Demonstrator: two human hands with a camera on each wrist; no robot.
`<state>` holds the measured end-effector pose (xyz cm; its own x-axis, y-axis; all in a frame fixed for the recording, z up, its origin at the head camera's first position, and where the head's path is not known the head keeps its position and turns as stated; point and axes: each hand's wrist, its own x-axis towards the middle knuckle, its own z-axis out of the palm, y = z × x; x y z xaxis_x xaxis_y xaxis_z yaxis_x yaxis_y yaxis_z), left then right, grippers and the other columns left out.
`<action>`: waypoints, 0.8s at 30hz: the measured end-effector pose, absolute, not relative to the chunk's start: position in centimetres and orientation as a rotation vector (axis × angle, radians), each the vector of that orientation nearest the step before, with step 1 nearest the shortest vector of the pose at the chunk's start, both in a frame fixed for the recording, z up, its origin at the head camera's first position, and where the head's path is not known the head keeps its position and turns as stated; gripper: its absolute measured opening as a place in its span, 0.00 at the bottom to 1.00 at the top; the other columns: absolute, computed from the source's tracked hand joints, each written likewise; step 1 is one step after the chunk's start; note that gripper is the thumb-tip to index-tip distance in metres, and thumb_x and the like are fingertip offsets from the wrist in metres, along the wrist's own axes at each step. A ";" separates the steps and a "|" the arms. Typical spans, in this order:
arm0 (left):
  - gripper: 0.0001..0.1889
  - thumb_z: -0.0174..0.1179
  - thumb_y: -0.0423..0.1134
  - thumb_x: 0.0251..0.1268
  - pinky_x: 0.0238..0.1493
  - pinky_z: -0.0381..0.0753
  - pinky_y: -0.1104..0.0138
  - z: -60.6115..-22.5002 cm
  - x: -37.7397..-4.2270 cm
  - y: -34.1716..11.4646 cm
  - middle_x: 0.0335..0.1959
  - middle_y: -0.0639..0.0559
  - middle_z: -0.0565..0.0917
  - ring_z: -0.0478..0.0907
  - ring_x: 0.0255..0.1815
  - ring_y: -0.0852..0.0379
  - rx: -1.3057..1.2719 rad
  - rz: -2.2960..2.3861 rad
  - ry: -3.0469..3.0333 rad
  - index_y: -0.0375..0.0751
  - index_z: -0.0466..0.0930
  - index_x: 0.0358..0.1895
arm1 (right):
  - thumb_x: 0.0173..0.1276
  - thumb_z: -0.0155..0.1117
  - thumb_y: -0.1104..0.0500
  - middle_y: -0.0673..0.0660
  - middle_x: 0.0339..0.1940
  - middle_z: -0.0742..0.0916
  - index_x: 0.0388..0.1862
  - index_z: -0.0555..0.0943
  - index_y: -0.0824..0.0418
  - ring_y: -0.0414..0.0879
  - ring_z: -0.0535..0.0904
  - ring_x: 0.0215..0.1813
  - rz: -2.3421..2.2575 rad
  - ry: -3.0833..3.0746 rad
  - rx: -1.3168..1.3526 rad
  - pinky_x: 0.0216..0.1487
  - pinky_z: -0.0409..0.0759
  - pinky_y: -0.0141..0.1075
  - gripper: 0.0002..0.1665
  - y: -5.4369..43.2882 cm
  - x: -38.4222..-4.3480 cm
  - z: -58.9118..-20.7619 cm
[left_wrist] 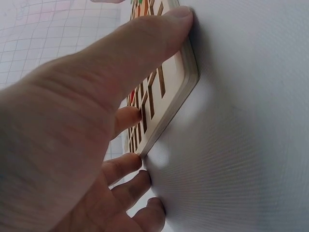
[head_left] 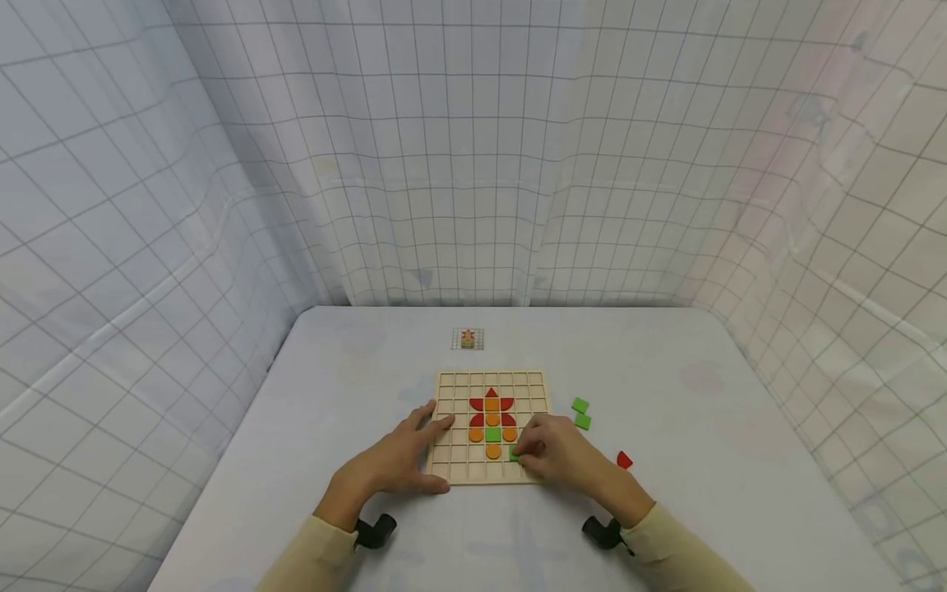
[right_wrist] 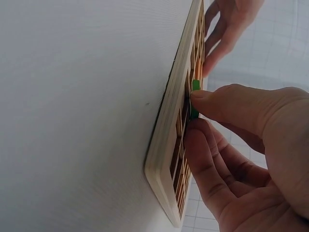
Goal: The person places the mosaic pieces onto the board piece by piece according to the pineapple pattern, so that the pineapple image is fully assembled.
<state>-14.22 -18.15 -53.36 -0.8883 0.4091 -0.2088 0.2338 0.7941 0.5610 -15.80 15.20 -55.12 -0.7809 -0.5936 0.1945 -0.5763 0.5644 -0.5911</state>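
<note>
My right hand (head_left: 560,450), the nearer, pinches 1 green tile (head_left: 514,453) at the grid board (head_left: 459,454), just right of the lowest orange disc (head_left: 493,451); my left hand (head_left: 394,459) rests, fingers spread, on the board's left edge.

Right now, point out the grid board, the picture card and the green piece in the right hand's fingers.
Grid board (head_left: 477,471): head view, bare cell in bottom row.
Picture card (head_left: 468,339): head view, printed figure.
Held green piece (right_wrist: 195,108): right wrist view, the part below the thumb.

left hand (head_left: 395,462): fingers spread, thumb apart | right hand (head_left: 564,454): thumb and fingertips in a pinch
</note>
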 end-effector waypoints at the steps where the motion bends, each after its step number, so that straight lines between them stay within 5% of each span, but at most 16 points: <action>1: 0.59 0.91 0.54 0.61 0.86 0.74 0.29 -53.4 -14.2 -18.2 0.99 0.34 0.53 0.60 0.96 0.24 0.490 0.772 2.664 0.49 0.67 0.94 | 0.72 0.84 0.69 0.50 0.42 0.94 0.41 0.99 0.59 0.36 0.88 0.46 -1.028 2.758 -1.040 0.46 0.89 0.28 0.05 15.2 -15.8 -55.1; 24: 0.59 0.91 0.53 0.62 0.87 0.73 0.29 -53.4 -14.1 -18.1 0.99 0.33 0.53 0.59 0.96 0.24 0.501 0.785 2.661 0.48 0.67 0.94 | 0.72 0.85 0.69 0.51 0.44 0.93 0.42 0.99 0.60 0.38 0.86 0.45 -1.045 2.761 -1.072 0.44 0.88 0.28 0.05 14.5 -16.1 -55.4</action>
<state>-14.14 -18.15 -53.41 -0.8870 0.4152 -0.2020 0.2391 0.7873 0.5683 -16.09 14.54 -55.44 -0.7670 -0.6002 0.2269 -0.6000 0.5456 -0.5851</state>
